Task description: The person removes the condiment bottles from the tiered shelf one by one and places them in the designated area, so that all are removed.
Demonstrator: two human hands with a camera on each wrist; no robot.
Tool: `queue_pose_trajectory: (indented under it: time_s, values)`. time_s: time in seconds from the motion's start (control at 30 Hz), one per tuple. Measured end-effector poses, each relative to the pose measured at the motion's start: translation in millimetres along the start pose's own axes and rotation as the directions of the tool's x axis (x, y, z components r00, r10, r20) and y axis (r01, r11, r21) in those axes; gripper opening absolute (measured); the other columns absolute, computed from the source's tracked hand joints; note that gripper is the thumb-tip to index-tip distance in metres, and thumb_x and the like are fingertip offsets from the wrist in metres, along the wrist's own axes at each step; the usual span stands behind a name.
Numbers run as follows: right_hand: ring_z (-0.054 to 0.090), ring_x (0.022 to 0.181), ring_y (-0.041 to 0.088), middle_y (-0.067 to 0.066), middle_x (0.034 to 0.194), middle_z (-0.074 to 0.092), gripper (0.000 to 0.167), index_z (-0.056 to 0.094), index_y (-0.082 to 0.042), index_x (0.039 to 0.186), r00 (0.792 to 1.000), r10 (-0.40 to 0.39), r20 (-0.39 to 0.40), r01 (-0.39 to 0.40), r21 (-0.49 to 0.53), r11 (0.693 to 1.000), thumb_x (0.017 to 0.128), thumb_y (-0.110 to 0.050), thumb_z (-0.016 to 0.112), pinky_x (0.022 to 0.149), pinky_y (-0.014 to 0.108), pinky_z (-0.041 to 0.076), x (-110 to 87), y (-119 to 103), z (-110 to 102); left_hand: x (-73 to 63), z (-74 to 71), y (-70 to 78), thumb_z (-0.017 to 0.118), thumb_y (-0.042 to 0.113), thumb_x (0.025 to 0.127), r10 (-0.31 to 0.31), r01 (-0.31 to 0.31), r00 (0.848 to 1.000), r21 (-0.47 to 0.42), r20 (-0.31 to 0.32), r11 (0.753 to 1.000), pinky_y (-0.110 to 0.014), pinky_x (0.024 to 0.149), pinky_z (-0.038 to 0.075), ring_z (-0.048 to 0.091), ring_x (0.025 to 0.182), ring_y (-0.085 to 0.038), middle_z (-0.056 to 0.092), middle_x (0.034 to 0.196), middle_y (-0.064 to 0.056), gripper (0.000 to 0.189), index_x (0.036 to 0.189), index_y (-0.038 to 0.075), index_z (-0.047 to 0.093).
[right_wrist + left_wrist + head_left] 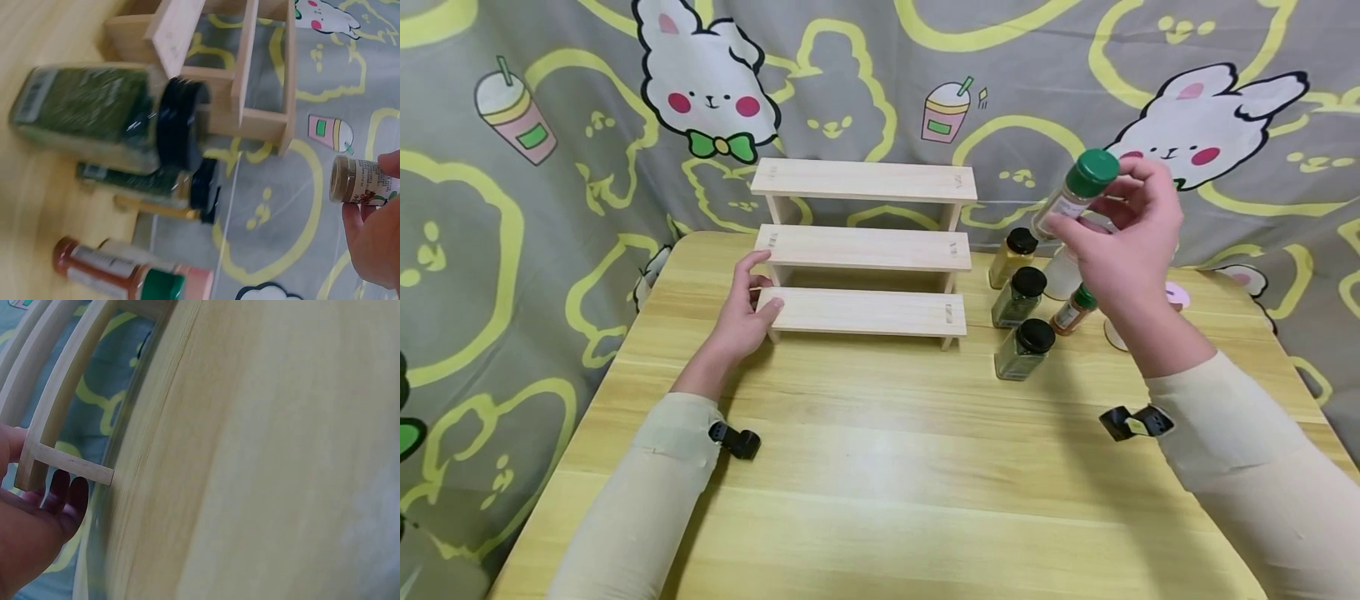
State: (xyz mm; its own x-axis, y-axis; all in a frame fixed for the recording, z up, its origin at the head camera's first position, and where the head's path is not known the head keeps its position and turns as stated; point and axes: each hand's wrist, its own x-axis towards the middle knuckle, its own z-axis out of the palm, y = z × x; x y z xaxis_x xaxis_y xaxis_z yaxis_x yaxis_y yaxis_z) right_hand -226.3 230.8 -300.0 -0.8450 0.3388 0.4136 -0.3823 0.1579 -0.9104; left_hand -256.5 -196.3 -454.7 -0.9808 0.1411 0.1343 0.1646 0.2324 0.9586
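Note:
A three-tier wooden shelf rack (865, 250) stands toward the back of the table. My left hand (743, 312) grips its left end, thumb on the lowest board (865, 312); in the left wrist view, fingers (76, 497) curl below the side piece. Off to the right, my right hand (1135, 225) holds a spice jar (1078, 187) with a green lid up in the air, tilted. The jar's label and pale brown contents show in the right wrist view, where the jar's base (340, 179) faces the rack.
Right of the rack stand several spice jars: a yellow one (1003, 265), two green ones (1017, 304) (1022, 357) with black lids, and a small red-orange one (1067, 317) with a green lid. Behind them, a pink-topped container (1177, 295) is partly hidden by my right arm. A patterned curtain (850, 83) hangs behind the table.

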Motion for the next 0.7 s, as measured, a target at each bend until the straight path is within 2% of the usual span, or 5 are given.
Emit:
queue_pose_trajectory:
  time_s: [0.2, 0.43, 0.5, 0.7]
  values:
    - [0.061, 0.102, 0.025, 0.010, 0.114, 0.059, 0.065, 0.058, -0.010, 0.120, 0.999, 0.033, -0.017, -0.034, -0.029, 0.999, 0.067, 0.010, 0.087, 0.084, 0.024, 0.052, -8.8, 4.9, -24.2, 0.3, 0.0, -0.9, 0.051, -0.011, 0.096, 0.008, -0.008, 1.000, -0.003, -0.004, 1.000, -0.028, 0.075, 0.045, 0.047, 0.096, -0.029, 0.040, 0.117, -0.020, 0.071, 0.152, 0.026, 0.026]
    - [0.062, 0.102, 0.023, 0.009, 0.116, 0.058, 0.067, 0.057, -0.011, 0.121, 0.995, 0.079, -0.061, -0.082, -0.048, 0.996, 0.066, 0.010, 0.088, 0.082, 0.022, 0.052, -19.0, 11.0, -48.4, 0.8, -0.7, -0.1, 0.051, -0.010, 0.097, -0.009, 0.009, 1.000, 0.003, 0.002, 1.000, -0.028, 0.076, 0.045, 0.046, 0.097, -0.029, 0.040, 0.119, -0.021, 0.071, 0.153, 0.024, 0.024]
    - [0.062, 0.101, 0.023, 0.009, 0.116, 0.057, 0.068, 0.057, -0.011, 0.122, 0.994, 0.082, -0.068, -0.086, -0.055, 0.995, 0.066, 0.010, 0.088, 0.081, 0.022, 0.052, -22.7, 14.0, -54.5, -0.5, -0.5, 3.4, 0.051, -0.011, 0.097, -0.013, 0.013, 1.000, -0.001, 0.006, 1.000, -0.027, 0.076, 0.044, 0.046, 0.097, -0.029, 0.039, 0.119, -0.023, 0.070, 0.153, 0.021, 0.024]
    - [0.062, 0.097, 0.021, 0.010, 0.114, 0.058, 0.066, 0.057, -0.009, 0.122, 0.991, 0.096, -0.089, -0.102, -0.055, 0.993, 0.066, 0.013, 0.086, 0.077, 0.019, 0.052, -36.1, 24.1, -71.3, -9.7, 1.9, 28.7, 0.049, -0.013, 0.096, -0.010, 0.010, 1.000, 0.006, 0.020, 1.000, -0.026, 0.075, 0.044, 0.045, 0.095, -0.030, 0.039, 0.119, -0.028, 0.066, 0.151, 0.012, 0.023]
